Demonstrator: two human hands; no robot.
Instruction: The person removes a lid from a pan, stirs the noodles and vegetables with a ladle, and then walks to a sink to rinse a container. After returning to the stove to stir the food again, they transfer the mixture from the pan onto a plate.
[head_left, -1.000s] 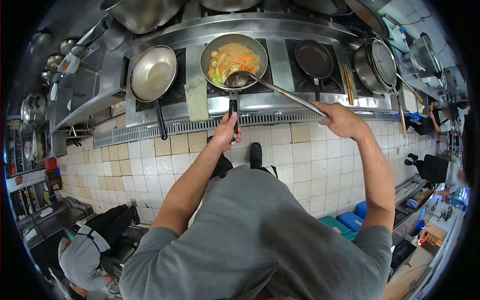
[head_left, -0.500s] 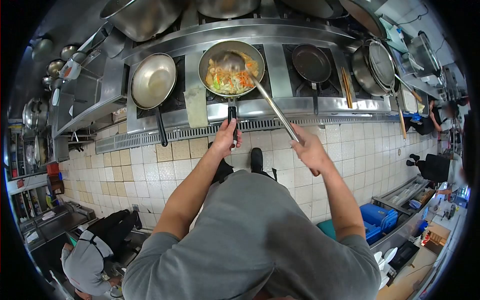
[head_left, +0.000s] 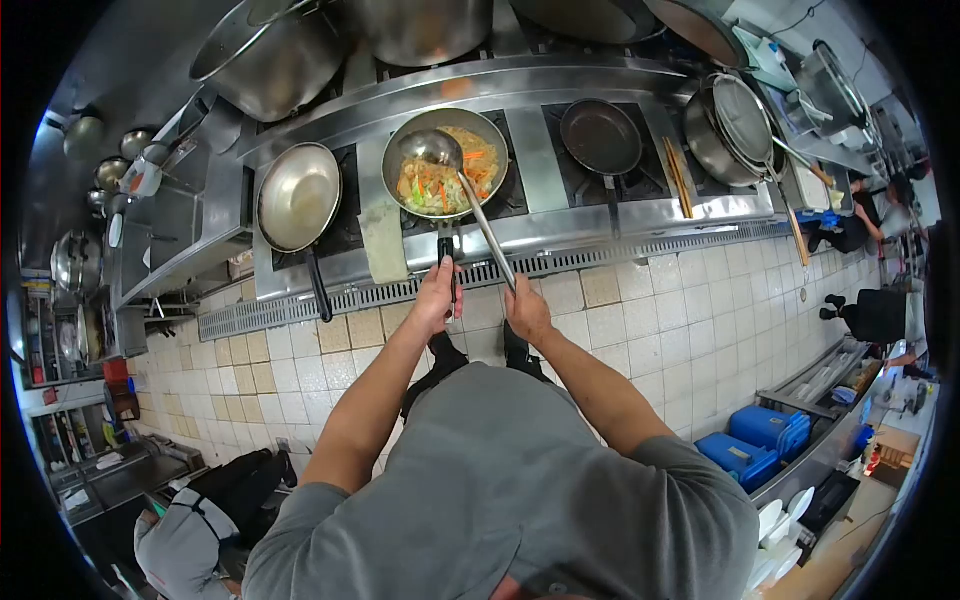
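Note:
My left hand (head_left: 438,293) is wrapped round the black handle of a frying pan (head_left: 391,152) on the stove. Sliced vegetables, orange and green among them, lie in the pan (head_left: 445,195) in some liquid. A metal ladle (head_left: 485,225) slants down from the pan, its shaft end held in my closed right hand (head_left: 528,308). The ladle's bowl rests over the food at the pan's upper middle. Beside the pan, a folded cloth (head_left: 382,243) hangs over the stove's front edge.
An empty steel pan (head_left: 299,197) stands left, a dark pan (head_left: 601,138) right, with wooden chopsticks (head_left: 678,178) beyond it. Large pots (head_left: 270,60) line the back. A person (head_left: 185,535) is at lower left; others (head_left: 870,315) are far right.
My right hand has moved left, closer to my left hand, and the ladle stands steeper. Its bowl has shifted left within the pan. The whole view has tilted slightly.

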